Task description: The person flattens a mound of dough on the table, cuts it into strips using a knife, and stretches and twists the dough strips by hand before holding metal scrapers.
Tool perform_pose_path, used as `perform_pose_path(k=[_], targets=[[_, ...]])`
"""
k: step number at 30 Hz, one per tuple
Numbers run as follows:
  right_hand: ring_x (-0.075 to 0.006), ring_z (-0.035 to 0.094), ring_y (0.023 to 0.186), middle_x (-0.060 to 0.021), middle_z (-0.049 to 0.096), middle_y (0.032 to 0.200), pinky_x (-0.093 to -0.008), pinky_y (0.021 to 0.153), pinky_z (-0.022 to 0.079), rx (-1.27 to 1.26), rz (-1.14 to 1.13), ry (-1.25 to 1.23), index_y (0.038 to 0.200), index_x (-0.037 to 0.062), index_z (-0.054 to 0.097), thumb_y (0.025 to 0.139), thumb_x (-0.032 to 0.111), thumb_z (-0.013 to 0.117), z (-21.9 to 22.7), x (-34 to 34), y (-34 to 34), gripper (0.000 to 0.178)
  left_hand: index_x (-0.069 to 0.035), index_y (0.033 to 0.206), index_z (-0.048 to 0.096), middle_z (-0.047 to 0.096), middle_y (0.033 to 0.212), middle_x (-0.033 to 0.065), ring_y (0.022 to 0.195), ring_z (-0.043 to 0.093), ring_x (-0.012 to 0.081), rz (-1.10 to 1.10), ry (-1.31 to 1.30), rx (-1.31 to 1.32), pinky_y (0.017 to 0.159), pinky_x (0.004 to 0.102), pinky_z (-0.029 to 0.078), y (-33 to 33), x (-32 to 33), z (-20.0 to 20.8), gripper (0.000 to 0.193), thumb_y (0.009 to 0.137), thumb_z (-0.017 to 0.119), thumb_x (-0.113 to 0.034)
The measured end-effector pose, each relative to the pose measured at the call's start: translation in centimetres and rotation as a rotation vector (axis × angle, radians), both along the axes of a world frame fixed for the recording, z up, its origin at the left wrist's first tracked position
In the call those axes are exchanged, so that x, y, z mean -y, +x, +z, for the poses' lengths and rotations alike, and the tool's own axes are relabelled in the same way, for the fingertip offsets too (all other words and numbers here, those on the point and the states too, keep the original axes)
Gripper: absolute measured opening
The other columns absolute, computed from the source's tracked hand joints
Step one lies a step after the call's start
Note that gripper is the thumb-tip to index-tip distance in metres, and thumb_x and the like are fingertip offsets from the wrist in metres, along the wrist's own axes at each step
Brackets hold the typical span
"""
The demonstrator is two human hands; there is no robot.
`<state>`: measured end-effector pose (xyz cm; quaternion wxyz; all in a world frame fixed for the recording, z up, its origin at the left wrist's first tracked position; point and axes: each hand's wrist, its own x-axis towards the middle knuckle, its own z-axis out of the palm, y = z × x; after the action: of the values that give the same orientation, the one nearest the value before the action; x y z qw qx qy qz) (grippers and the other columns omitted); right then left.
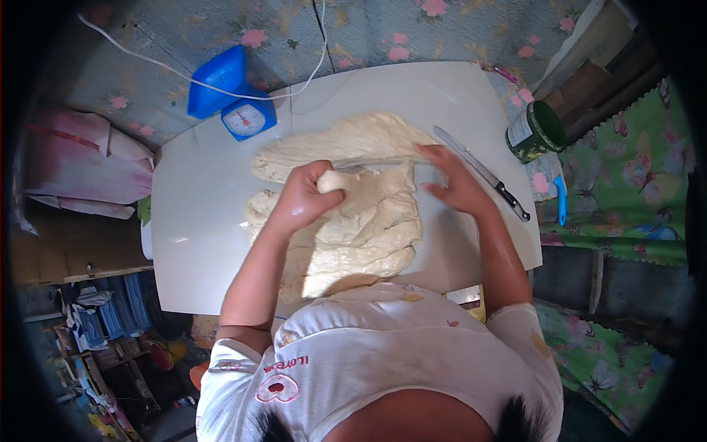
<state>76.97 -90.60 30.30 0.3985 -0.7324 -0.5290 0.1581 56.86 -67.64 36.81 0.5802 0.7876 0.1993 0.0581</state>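
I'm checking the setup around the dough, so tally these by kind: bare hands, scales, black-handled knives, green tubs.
Bare hands: 2, left hand and right hand
Blue scale: 1
Black-handled knife: 1
Green tub: 1
Total: 5

Smooth, moist dough [368,232] glistens on a glossy table [195,214] at center frame, with a shiny plastic scale [258,116] at upper left, a metal-bladed knife [482,171] at right, a matt cloth shirt [398,350] below and a thin cloth curtain [626,162] at far right.
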Motion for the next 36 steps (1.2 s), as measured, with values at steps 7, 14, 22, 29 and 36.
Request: perform_pose_path(k=[7,14,22,29,36], targets=[[-0.0297,0.056,0.109,-0.0138,0.059,0.117,-0.0396,0.104,0.034,-0.090,0.447,-0.515,0.121,0.0073,0.055,0.066,0.013,0.076,-1.2,-9.5,-3.2,0.059,-0.005,0.086,0.059,0.062,0.096,0.0100,0.087,0.060,0.0209,-0.146,0.379,0.132,0.076,0.0315,0.047,-2.7,-0.1,0.1,0.029,0.066,0.078,-0.013],[-0.0082,0.056,0.088,0.0003,0.057,0.092,-0.0246,0.079,0.047,-0.661,0.013,0.491,0.106,0.0063,0.053,0.065,0.008,0.073,6.8,-5.8,-0.7,0.045,-0.009,0.139,0.039,0.049,0.131,0.0201,0.125,0.046,0.0313,-0.096,0.169,0.042,0.106,0.0410,0.036,-2.7,-3.1,-5.6,0.097,0.056,0.087,-0.026],[-0.0178,0.061,0.087,-0.0087,0.060,0.095,-0.0306,0.080,0.051,-0.761,-0.019,0.982,0.109,0.0022,0.052,0.069,0.001,0.059,17.5,-6.1,3.3,0.041,0.000,0.120,0.054,0.063,0.110,0.0193,0.105,0.059,0.0310,-0.330,0.318,-0.158,0.091,0.0355,0.044,0.3,-4.1,-5.2,0.077,0.056,0.086,-0.028],[-0.0315,0.060,0.097,-0.0158,0.062,0.102,-0.0432,0.093,0.047,-0.915,-0.265,1.334,0.107,-0.0011,0.057,0.075,0.005,0.053,18.3,-3.9,12.0,0.033,-0.001,0.104,0.061,0.066,0.094,0.0060,0.085,0.062,0.0132,0.234,0.212,0.353,0.079,0.0269,0.049,-0.8,-6.1,5.5,0.044,0.063,0.077,-0.002],[-0.0279,0.060,0.094,-0.0137,0.060,0.101,-0.0399,0.087,0.049,-0.549,-0.483,1.068,0.103,0.0014,0.054,0.078,0.004,0.059,11.1,-6.5,19.2,0.026,0.001,0.116,0.053,0.057,0.112,0.0155,0.102,0.058,0.0260,0.182,0.823,0.382,0.090,0.0367,0.046,2.2,-4.9,3.3,0.063,0.064,0.083,-0.016]])
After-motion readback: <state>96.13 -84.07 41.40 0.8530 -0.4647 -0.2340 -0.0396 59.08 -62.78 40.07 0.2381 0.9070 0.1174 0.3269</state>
